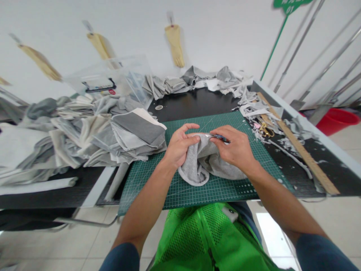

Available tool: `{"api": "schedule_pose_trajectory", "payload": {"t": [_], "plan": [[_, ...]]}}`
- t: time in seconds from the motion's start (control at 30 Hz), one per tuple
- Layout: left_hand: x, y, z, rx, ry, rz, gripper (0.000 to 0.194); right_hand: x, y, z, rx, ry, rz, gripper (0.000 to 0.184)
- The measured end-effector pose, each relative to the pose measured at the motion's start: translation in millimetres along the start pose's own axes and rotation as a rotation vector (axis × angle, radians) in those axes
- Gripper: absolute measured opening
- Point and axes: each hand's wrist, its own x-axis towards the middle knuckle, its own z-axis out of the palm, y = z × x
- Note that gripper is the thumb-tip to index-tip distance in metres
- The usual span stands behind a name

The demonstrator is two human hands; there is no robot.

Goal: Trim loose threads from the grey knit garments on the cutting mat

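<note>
A piece of grey cloth (216,163) is bunched over the green cutting mat (186,194), and its pale curved hem hangs toward me. My left hand (182,145) pinches the cloth's upper edge between thumb and fingers. In my right hand (232,145) is a small tool (222,138) with a thin metal tip and a dark, colourfully patterned handle, probably thread snips. Its tip points left and meets the cloth edge close to my left fingertips. The fingers hide part of the tool, so I cannot tell whether its blades are apart.
Piles of grey and white cloth (138,128) cover the left side. Along the right lie a wooden ruler (299,146), gold-handled scissors (265,130) and cloth scraps (246,96). A clear plastic box (104,77) and a tape roll (159,107) are at the back; a red bucket (338,119) stands beyond the table.
</note>
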Motion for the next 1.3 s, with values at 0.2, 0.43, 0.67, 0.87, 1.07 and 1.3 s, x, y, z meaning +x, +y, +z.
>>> {"api": "schedule_pose_trajectory", "payload": {"t": [0.2,0.43,0.67,0.87,1.07,1.3], "plan": [[-1.5,-0.4,0.9,0.03,0.009,0.033,0.062,-0.2,-0.6,-1.1,-0.003,-0.007,-0.015,0.016],[-5.1,-5.5,4.9,0.124,0.021,0.146,0.057,-0.4,-1.0,-2.3,-0.022,-0.009,-0.015,0.02],[-6.9,-5.3,6.8,0.189,0.034,0.176,0.057,-0.1,-1.0,-0.1,-0.03,-0.017,-0.012,0.018],[-6.4,-5.7,5.6,0.196,0.038,0.17,0.059,-0.2,-0.9,-0.6,-0.032,-0.019,-0.014,0.018],[-7.6,-4.4,8.7,0.185,0.042,0.171,0.057,-0.9,-0.2,0.8,-0.028,0.011,-0.023,0.016],[-6.4,-5.5,7.6,0.185,0.073,0.147,0.06,-0.9,-1.2,-4.5,-0.034,0.027,0.029,0.016]]}}
